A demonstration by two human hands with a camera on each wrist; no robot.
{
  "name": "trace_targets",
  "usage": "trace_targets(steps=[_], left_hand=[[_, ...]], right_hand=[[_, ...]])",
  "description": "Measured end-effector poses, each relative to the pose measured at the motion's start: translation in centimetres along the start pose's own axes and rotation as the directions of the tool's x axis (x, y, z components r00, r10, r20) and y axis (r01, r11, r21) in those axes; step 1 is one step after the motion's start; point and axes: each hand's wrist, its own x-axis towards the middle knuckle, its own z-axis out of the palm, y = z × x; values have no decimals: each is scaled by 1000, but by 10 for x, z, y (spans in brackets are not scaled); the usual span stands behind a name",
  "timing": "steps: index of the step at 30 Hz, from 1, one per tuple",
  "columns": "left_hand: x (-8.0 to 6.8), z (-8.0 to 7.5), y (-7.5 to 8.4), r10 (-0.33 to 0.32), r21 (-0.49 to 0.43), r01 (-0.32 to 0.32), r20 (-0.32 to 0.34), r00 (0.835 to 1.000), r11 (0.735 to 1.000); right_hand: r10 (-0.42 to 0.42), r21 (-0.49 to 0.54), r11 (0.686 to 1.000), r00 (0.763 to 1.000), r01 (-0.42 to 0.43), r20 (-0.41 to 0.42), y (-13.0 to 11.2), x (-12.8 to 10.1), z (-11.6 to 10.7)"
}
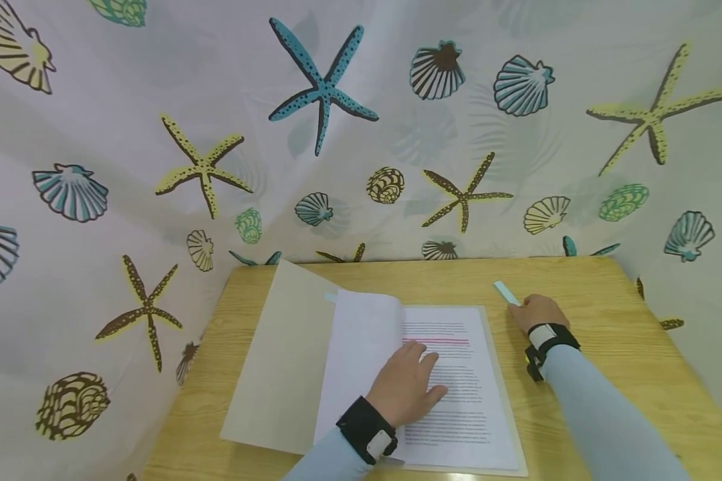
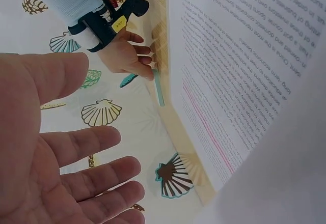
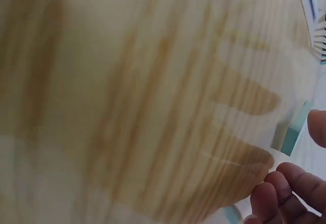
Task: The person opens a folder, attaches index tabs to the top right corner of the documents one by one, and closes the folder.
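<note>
Wooden table (image 1: 608,374), lower centre of frame. Open folder (image 1: 277,374) with printed page (image 1: 457,387) at centre. Left hand (image 1: 406,391) flat on page, fingers straight. Right hand (image 1: 535,312), centre right, fingers touching pale-blue strip (image 1: 507,292); grip indeterminate.

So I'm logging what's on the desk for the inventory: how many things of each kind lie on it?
Folder: 1
Printed pages, one stack: 1
Light blue strip: 1
Hands, left on the pages and right by the strip: 2
Total: 5
</note>
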Motion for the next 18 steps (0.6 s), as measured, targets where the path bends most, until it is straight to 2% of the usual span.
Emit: trace_targets(steps=[4,10,14,18], left_hand=[[0,-5,1,5,-15,-5,20,1000,1000],[0,-9,-1,4,-31,-3,33,999,1000],[1,-10,-6,1,-31,-1,2,1000,1000],[1,-11,-14,-12,-47,9,-50,999,999]], right_hand=[[-38,-42,999,998,36,-57,1,3,4],[-69,-42,997,991,65,-114,-1,2,6],[-68,-24,998,993,66,-91,-1,2,9],[-74,41,996,995,76,-61,1,4,12]])
